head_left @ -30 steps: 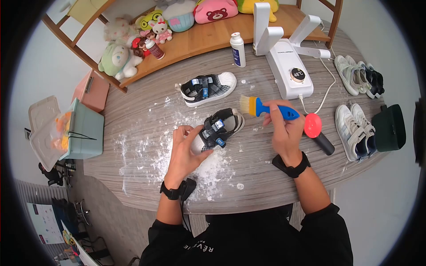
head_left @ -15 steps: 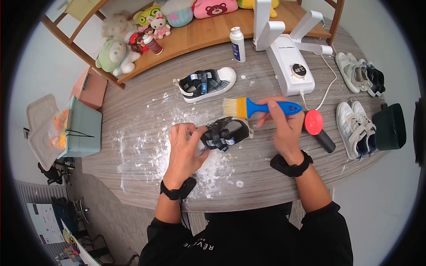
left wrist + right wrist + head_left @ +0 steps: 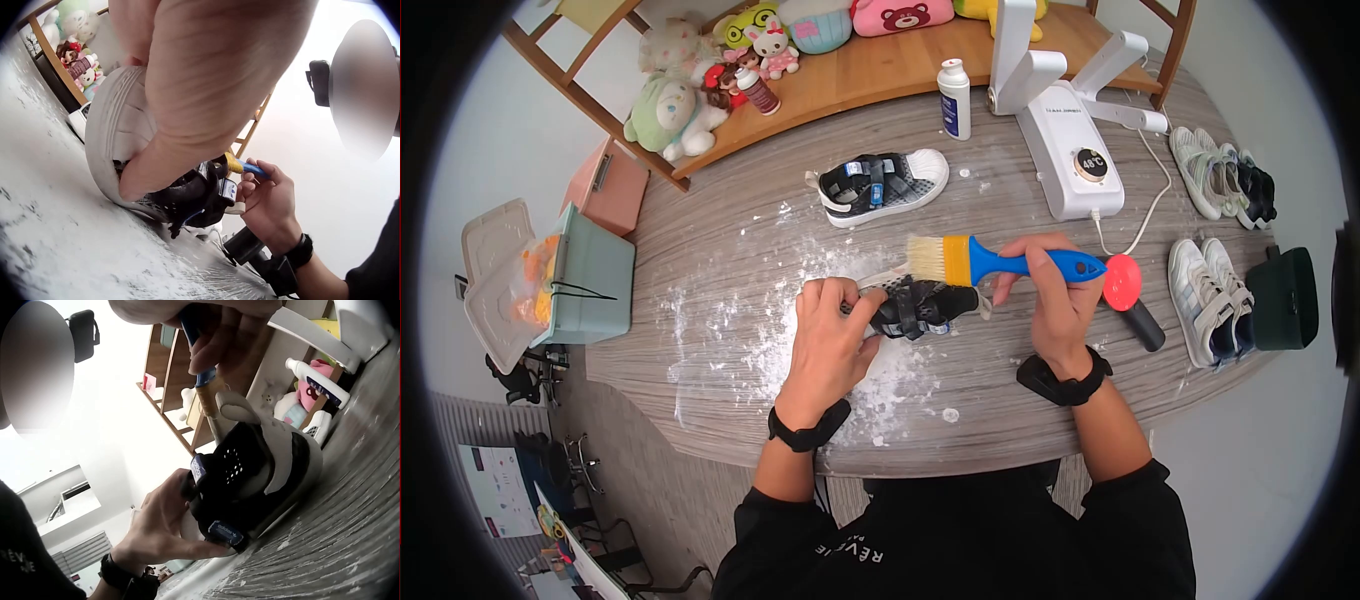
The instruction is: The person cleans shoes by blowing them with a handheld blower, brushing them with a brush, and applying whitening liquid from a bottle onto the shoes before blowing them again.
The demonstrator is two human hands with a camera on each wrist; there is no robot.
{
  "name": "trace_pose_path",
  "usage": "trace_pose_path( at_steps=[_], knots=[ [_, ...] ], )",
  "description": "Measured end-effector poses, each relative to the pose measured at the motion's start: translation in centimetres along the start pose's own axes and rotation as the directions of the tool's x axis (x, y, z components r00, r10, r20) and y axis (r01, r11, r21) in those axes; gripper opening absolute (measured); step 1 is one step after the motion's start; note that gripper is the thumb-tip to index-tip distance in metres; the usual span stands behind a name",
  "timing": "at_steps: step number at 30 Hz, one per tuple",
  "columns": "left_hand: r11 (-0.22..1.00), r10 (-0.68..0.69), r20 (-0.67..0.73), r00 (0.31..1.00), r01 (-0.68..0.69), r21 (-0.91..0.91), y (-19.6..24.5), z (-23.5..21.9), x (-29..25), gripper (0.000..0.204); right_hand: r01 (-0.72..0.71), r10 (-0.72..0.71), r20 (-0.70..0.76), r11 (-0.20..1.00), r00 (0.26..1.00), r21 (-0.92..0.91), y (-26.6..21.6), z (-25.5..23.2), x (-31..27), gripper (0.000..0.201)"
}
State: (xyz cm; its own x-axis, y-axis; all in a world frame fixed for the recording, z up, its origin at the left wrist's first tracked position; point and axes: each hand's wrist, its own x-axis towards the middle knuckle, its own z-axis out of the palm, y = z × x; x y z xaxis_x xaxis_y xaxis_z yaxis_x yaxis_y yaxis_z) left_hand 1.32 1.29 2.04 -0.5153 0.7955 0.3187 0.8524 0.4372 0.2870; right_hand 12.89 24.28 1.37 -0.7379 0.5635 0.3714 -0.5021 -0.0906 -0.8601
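My left hand point(image 3: 825, 350) grips the toe end of a black shoe with white sole point(image 3: 920, 308), tilted on its side over the powdery tabletop. In my right hand point(image 3: 1060, 300) is the blue handle of a brush point(image 3: 990, 262); its pale bristles touch or hover just at the shoe's upper edge, which I cannot tell apart. The right wrist view shows the shoe's heel and strap label point(image 3: 225, 532), with the left hand point(image 3: 156, 531) around its front. A matching shoe point(image 3: 885, 188) stands upright farther back.
White powder point(image 3: 800, 330) is scattered over the table. Behind stand a white bottle point(image 3: 955, 100) and a white device point(image 3: 1070, 150) with a cable. At right are a red-topped black tool point(image 3: 1122, 283), white shoes point(image 3: 1200, 300) and a dark green container point(image 3: 1282, 300).
The held shoe has rolled onto its side, its opening turning from facing up toward my body. The brush has come left and down to the shoe's far edge.
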Motion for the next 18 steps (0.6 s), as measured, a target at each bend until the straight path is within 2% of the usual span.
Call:
trace_pose_path(
  at_steps=[3, 5, 9, 11, 15, 18],
  knots=[
    [1.0, -0.007, -0.001, 1.0, 0.007, -0.015, 0.0, -0.1, 0.0, 0.06, 0.017, -0.017, -0.023, 1.0, 1.0, 0.003, 0.1, 0.0, 0.2, 0.021],
    [1.0, -0.005, 0.006, 1.0, 0.006, -0.021, 0.1, -0.2, 0.0, 0.061, -0.03, 0.026, -0.067, 0.998, 0.997, -0.06, 0.1, 0.1, 0.5, 0.023],
    [1.0, -0.002, 0.013, 1.0, 0.002, -0.017, 0.1, -0.3, 0.0, 0.06, -0.036, 0.019, -0.126, 0.991, 0.992, -0.132, 0.8, -1.0, 1.0, 0.024],
    [1.0, -0.001, 0.011, 1.0, 0.002, -0.023, 0.1, -0.2, 0.1, 0.06, -0.026, -0.027, -0.175, 0.955, 0.984, -0.294, 0.6, -1.4, 1.3, 0.024],
    [1.0, -0.003, 0.001, 1.0, 0.003, -0.02, 0.0, -0.2, 0.1, 0.06, -0.081, 0.009, -0.196, 0.928, 0.981, -0.363, 0.9, -1.9, 1.7, 0.025],
    [1.0, -0.004, 0.007, 1.0, 0.004, -0.02, 0.1, -0.2, 0.0, 0.06, -0.018, -0.044, -0.165, 0.934, 0.985, -0.357, 0.7, -1.1, 1.4, 0.024]
  ],
)
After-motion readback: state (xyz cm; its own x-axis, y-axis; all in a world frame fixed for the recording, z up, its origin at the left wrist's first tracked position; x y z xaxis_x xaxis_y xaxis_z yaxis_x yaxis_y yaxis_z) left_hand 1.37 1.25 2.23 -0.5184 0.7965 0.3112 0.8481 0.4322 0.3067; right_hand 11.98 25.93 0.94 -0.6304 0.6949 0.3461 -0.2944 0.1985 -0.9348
